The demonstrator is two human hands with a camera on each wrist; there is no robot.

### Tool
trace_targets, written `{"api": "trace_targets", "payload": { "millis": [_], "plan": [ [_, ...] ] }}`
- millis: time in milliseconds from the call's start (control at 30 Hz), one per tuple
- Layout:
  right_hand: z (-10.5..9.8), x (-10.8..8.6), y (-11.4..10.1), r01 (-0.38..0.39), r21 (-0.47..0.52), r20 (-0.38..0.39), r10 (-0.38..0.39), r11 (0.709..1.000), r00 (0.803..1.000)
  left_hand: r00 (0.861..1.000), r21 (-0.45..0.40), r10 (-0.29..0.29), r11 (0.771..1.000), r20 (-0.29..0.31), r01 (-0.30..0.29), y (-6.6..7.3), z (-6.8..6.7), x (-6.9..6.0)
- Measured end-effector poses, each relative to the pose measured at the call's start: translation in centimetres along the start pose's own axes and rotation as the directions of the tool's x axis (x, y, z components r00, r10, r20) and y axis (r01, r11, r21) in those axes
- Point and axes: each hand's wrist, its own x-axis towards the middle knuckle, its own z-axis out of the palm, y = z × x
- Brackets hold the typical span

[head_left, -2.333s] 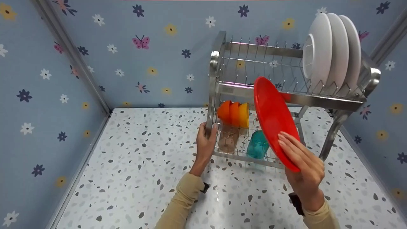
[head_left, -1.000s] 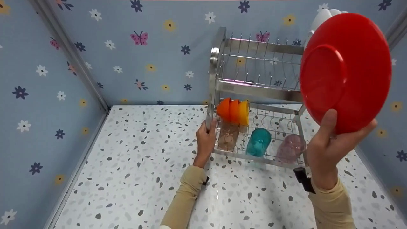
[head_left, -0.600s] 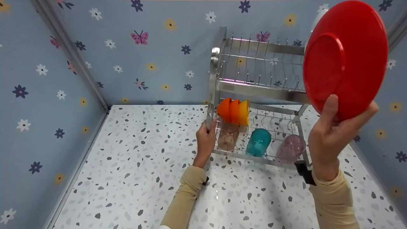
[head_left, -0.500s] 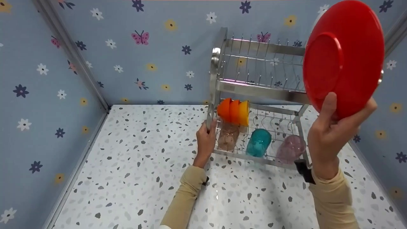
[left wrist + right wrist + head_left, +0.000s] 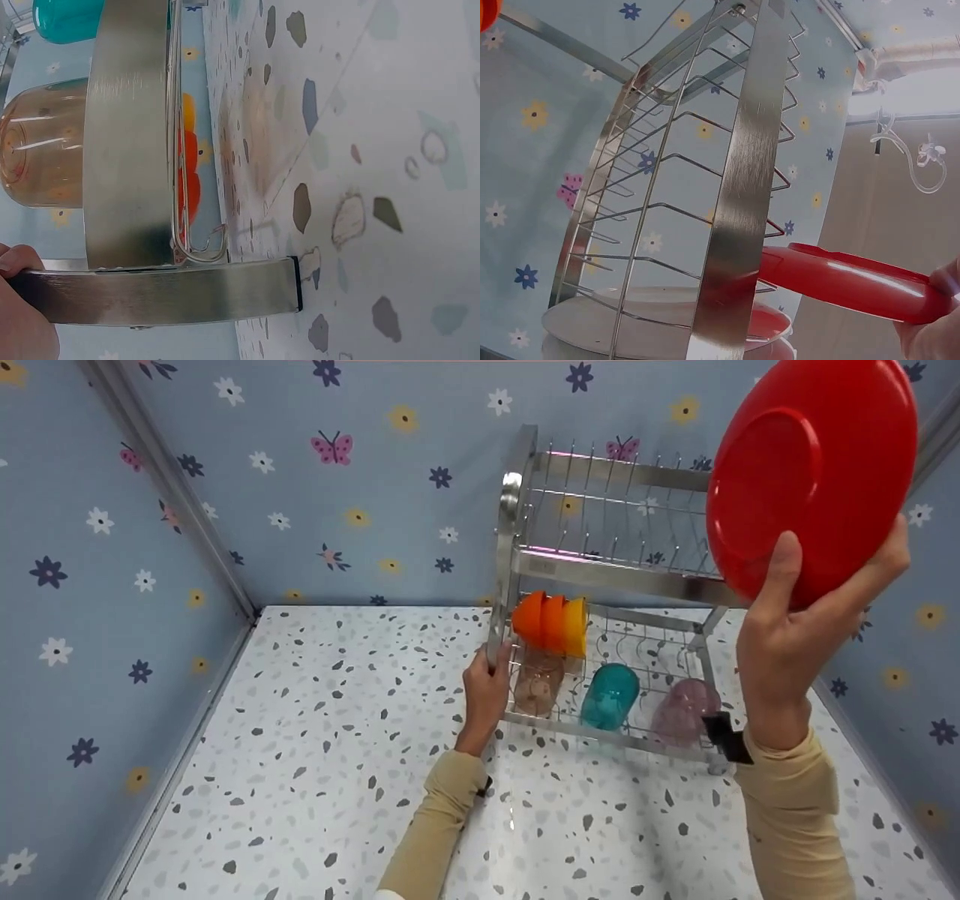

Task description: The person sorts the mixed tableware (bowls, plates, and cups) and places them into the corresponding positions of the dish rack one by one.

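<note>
My right hand [image 5: 802, 652] holds a red plate [image 5: 847, 487] by its lower edge, thumb on the underside, which faces the head camera. The plate stands tilted before the right end of the steel dish rack's [image 5: 622, 574] upper tier. Seen in the right wrist view, the red plate [image 5: 855, 279] reaches the front rail; whether it touches cannot be told. White plates [image 5: 600, 322] stand in that tier, hidden in the head view behind the red plate. My left hand [image 5: 486, 690] grips the rack's left upright, and the left wrist view shows fingers [image 5: 22, 322] round the metal leg [image 5: 165, 294].
On the lower tier lie nested orange and yellow bowls [image 5: 551, 622], a brown glass [image 5: 538, 682], a teal glass [image 5: 611, 696] and a pink glass [image 5: 684, 709]. The rack stands on a speckled white table [image 5: 330, 780], before a flowered blue wall [image 5: 420, 457].
My right hand has carried the red plate from the rack's middle up and to the right, turning its underside to the head camera. Lately it rose slightly more. My left hand stays on the rack.
</note>
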Motion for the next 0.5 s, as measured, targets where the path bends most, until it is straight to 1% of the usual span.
{"api": "trace_targets", "payload": {
  "millis": [133, 333, 500],
  "plan": [
    [0.6, 0.5, 0.6, 0.017, -0.048, 0.027, -0.015, 0.999, 1.0, 1.0, 0.001, 0.008, 1.0, 0.001, -0.008, 0.1, 0.0, 0.1],
    [1.9, 1.4, 1.6, 0.049, -0.048, 0.067, -0.046, 0.998, 0.997, 0.999, -0.01, 0.025, 1.0, 0.02, -0.025, 0.0, -0.1, 0.0],
    [2.4, 1.9, 2.3, 0.067, -0.097, 0.087, -0.058, 0.993, 0.995, 1.0, 0.001, 0.018, 1.0, 0.023, -0.018, 0.1, -0.1, -0.1]
  ]
}}
